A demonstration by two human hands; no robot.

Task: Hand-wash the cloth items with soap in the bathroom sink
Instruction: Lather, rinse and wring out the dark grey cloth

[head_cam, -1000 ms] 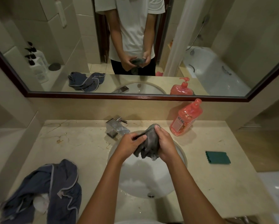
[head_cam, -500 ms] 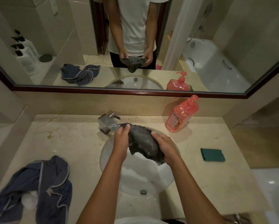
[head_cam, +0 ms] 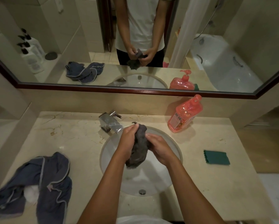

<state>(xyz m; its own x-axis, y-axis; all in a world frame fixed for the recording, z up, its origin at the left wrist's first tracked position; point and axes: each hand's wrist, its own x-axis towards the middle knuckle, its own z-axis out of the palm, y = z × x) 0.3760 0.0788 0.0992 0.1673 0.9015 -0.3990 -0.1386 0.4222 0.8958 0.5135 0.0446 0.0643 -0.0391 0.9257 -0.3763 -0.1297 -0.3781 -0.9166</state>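
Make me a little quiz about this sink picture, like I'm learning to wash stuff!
1. True or false: both hands grip the grey cloth over the sink.
2. Which side of the sink is the soap bottle on? A) left B) right
3. Fill in: the blue towel lies on the ____.

Key: 1. True: left hand and right hand both hold it. 2. B. 3. Counter.
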